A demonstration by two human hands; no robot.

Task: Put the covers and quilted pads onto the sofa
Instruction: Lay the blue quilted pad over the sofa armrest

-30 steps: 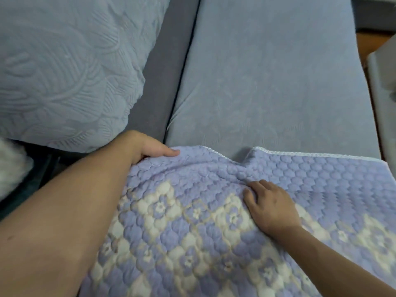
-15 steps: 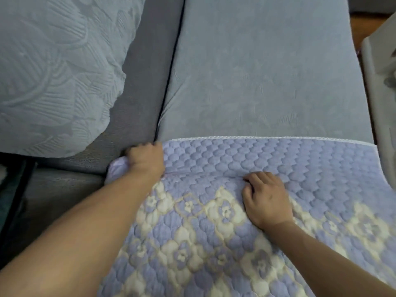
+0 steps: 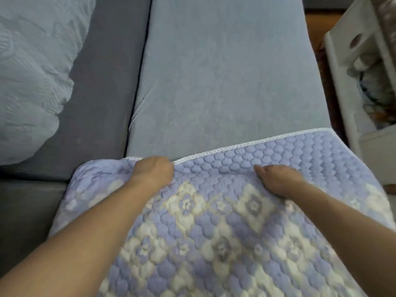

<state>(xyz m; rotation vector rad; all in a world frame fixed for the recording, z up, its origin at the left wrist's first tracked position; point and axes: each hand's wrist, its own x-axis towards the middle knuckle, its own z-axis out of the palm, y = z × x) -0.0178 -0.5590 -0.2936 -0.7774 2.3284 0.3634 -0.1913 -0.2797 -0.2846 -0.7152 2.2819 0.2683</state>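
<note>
A lavender quilted pad (image 3: 214, 232) with cream flower diamonds and a white trimmed edge lies over the near part of the blue-grey covered seat cushion (image 3: 231, 78). My left hand (image 3: 153, 173) grips the pad near its far edge, fingers curled into the fabric. My right hand (image 3: 278, 179) lies on the pad a little to the right, fingers bent and pinching a fold of it. The pad's left corner hangs over the dark grey sofa base (image 3: 102, 99).
A textured blue-grey pillow (image 3: 32, 71) leans at the far left on the sofa. To the right of the cushion stands a white piece of furniture (image 3: 351, 86) with round holes, above a strip of wooden floor (image 3: 315, 33).
My left hand has moved right along the pad's far edge, from the left corner toward the middle. The pad's far edge now slants, and its left corner is bunched.
</note>
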